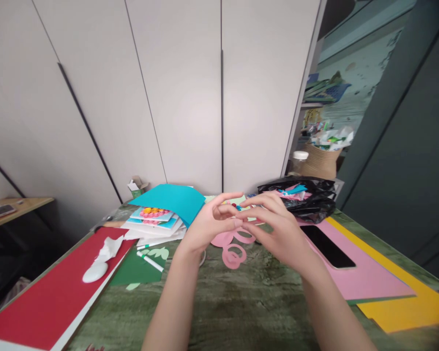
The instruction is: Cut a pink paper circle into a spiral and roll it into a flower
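My left hand [208,225] and my right hand [278,229] meet above the middle of the table, fingertips together. Between the fingers is a thin pink paper strip [237,223], pinched by both hands. Just below the hands lie pink paper curls [232,248] on the green table [234,302]. A small red and blue bit shows at the fingertips; what it is cannot be made out.
Red sheet [51,297] with a white object [95,272] at left. Green paper [139,270] and a marker [149,262]. Stack of cards under a teal sheet [168,200]. Black bag [307,197] of scraps, phone [327,246] on pink paper [366,278], yellow sheet [409,307] at right.
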`<state>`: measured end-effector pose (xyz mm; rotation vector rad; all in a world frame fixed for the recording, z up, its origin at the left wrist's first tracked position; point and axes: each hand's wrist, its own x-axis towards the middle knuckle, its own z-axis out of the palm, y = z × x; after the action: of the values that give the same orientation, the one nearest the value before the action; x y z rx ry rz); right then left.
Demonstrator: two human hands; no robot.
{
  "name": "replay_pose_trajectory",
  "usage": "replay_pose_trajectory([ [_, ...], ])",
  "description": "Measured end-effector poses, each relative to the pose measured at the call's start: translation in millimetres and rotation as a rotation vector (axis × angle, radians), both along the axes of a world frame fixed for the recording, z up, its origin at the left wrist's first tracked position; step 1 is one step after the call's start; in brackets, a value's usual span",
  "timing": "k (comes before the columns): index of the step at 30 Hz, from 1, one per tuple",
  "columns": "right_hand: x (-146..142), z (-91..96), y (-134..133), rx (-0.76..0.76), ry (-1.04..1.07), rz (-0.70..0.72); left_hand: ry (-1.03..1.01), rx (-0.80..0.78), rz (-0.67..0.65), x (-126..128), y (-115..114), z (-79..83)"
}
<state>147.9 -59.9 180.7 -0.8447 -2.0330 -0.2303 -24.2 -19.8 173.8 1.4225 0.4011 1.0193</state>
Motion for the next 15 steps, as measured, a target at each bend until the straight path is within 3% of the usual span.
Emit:
replay_pose_trajectory([
  [6,-0.5,-1.0,1.4,-0.079,-0.084,0.035,0.034,0.005,0.019,-0.2,0.3,-1.1],
  [15,-0.8,-3.3,4.7,0.01,0.049,-0.068,0.045,0.024,0.029,2.7,-0.7,0.5],
])
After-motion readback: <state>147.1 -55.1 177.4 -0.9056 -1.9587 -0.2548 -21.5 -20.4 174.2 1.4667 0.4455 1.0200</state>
